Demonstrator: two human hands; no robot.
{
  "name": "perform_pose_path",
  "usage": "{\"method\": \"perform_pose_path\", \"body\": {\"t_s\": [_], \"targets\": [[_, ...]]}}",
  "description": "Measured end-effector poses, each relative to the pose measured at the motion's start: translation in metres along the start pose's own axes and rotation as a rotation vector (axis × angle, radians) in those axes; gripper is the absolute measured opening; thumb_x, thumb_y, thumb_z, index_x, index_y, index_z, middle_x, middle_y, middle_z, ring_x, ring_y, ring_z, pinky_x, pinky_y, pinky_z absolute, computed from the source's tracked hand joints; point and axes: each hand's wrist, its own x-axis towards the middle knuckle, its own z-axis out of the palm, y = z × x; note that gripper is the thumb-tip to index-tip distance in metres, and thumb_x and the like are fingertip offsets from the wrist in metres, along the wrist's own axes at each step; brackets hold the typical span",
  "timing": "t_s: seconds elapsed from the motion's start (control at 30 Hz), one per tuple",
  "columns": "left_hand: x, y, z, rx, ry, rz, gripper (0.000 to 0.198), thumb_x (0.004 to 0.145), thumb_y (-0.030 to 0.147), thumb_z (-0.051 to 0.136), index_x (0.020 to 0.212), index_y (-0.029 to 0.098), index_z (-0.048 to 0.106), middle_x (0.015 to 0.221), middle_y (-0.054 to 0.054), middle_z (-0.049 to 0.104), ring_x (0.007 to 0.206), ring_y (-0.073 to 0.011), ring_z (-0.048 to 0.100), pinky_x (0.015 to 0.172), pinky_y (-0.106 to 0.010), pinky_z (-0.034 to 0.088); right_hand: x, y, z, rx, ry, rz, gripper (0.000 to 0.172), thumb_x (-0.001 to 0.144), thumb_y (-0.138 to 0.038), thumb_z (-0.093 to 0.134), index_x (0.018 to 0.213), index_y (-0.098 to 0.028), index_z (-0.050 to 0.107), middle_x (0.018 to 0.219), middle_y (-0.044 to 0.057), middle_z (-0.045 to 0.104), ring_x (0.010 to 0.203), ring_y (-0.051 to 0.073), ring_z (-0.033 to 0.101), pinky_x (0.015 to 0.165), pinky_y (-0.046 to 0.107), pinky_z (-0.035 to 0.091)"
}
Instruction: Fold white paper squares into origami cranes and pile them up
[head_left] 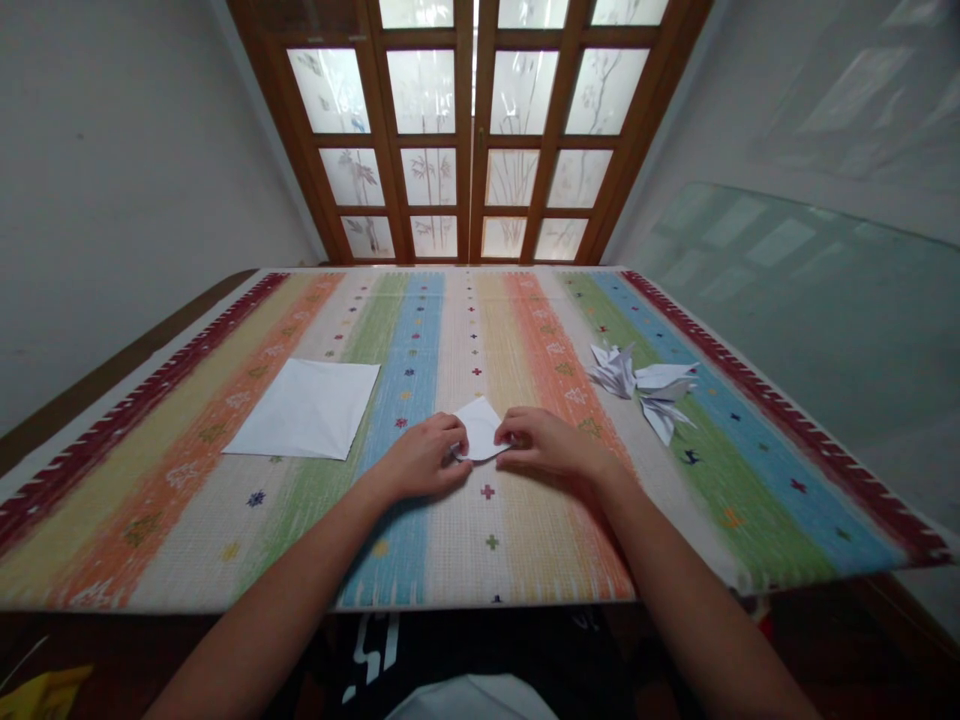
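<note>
A small folded sheet of white paper (480,425) is held between my two hands, low over the middle of the table, one corner pointing away from me. My left hand (433,452) pinches its left edge, thumb in front and fingers curled behind. On the opposite edge, my right hand (541,440) grips the paper the same way. The near edge bows slightly between the thumbs. Its underside and the parts beneath my fingers are hidden.
Flat white paper sheets (304,408) lie to the left. Several folded paper cranes (664,390) sit together on the right. A striped tablecloth (480,540) covers the table. Beyond its far edge stand wooden doors with glass panes (472,130); a glass panel (810,350) is at the right.
</note>
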Motion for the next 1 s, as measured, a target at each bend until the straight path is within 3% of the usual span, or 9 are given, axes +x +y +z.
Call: {"method": "perform_pose_path", "body": {"t_s": [0.13,0.23,0.3,0.4,0.5,0.6,0.73,0.9,1.0], "targets": [[0.002,-0.005,0.004,-0.003,0.053,-0.049,0.021,0.101,0.029,0.052,0.091,0.019,0.067,0.099,-0.01,0.07,0.095,-0.025,0.066,0.09,-0.041,0.054,0.004,-0.001,0.005,-0.048,0.053,0.002,0.01,0.093,-0.029,0.077,0.088,-0.02,0.079,0.088,0.006,0.073,0.082,0.02,0.064,0.077,0.031,0.045],[0.003,-0.008,0.007,-0.034,0.114,-0.082,0.014,0.098,0.024,0.054,0.105,0.02,0.065,0.102,-0.01,0.071,0.096,-0.0248,0.066,0.09,-0.041,0.055,0.007,0.0,0.011,-0.021,0.094,0.048,0.012,0.098,-0.022,0.068,0.091,-0.02,0.077,0.088,0.006,0.075,0.079,0.018,0.065,0.075,0.031,0.044],[0.003,-0.008,0.009,-0.047,0.144,-0.085,0.02,0.095,0.021,0.057,0.114,0.021,0.064,0.107,-0.009,0.071,0.099,-0.0247,0.066,0.092,-0.042,0.056,0.008,0.0,0.015,-0.002,0.128,0.097,0.005,0.095,-0.021,0.07,0.095,-0.019,0.075,0.086,0.004,0.074,0.076,0.018,0.063,0.071,0.029,0.044],[0.003,-0.009,0.012,-0.024,0.14,-0.069,0.015,0.095,0.018,0.057,0.107,0.021,0.066,0.112,-0.01,0.068,0.104,-0.0244,0.066,0.098,-0.043,0.055,0.009,0.001,0.02,-0.006,0.2,0.154,0.018,0.088,-0.021,0.078,0.104,-0.019,0.07,0.093,0.004,0.07,0.076,0.017,0.061,0.07,0.028,0.045],[0.003,-0.01,0.015,0.001,0.144,-0.053,0.012,0.095,0.016,0.058,0.098,0.02,0.068,0.122,-0.012,0.066,0.116,-0.0262,0.065,0.107,-0.046,0.053,0.009,0.003,0.023,0.003,0.253,0.14,0.029,0.084,-0.017,0.081,0.11,-0.019,0.068,0.108,0.007,0.069,0.088,0.018,0.064,0.081,0.031,0.049],[0.003,-0.011,0.017,0.016,0.149,-0.043,0.012,0.095,0.015,0.059,0.1,0.02,0.068,0.134,-0.013,0.066,0.129,-0.0286,0.06,0.114,-0.05,0.049,0.011,0.005,0.024,0.028,0.247,0.089,0.026,0.085,-0.014,0.08,0.109,-0.018,0.07,0.109,0.007,0.069,0.098,0.021,0.065,0.092,0.036,0.051],[0.004,-0.011,0.016,0.033,0.129,-0.034,0.02,0.094,0.013,0.059,0.113,0.019,0.066,0.139,-0.015,0.067,0.132,-0.0293,0.059,0.117,-0.053,0.048,0.014,0.009,0.027,0.073,0.311,0.038,0.018,0.087,-0.011,0.075,0.104,-0.018,0.075,0.117,0.01,0.066,0.108,0.022,0.066,0.1,0.04,0.052],[0.005,-0.011,0.017,0.066,0.114,-0.033,0.026,0.095,0.014,0.056,0.119,0.017,0.066,0.14,-0.016,0.065,0.134,-0.0294,0.059,0.118,-0.052,0.048,0.018,0.013,0.036,0.119,0.384,0.077,0.027,0.086,-0.007,0.072,0.11,-0.019,0.077,0.125,0.012,0.065,0.098,0.018,0.069,0.094,0.038,0.057],[0.004,-0.012,0.017,0.064,0.127,-0.044,0.025,0.095,0.015,0.057,0.119,0.018,0.067,0.143,-0.016,0.062,0.136,-0.0297,0.058,0.119,-0.052,0.047,0.019,0.014,0.039,0.091,0.361,0.096,0.028,0.088,-0.009,0.073,0.114,-0.018,0.076,0.118,0.012,0.07,0.103,0.021,0.069,0.099,0.042,0.056]]}}
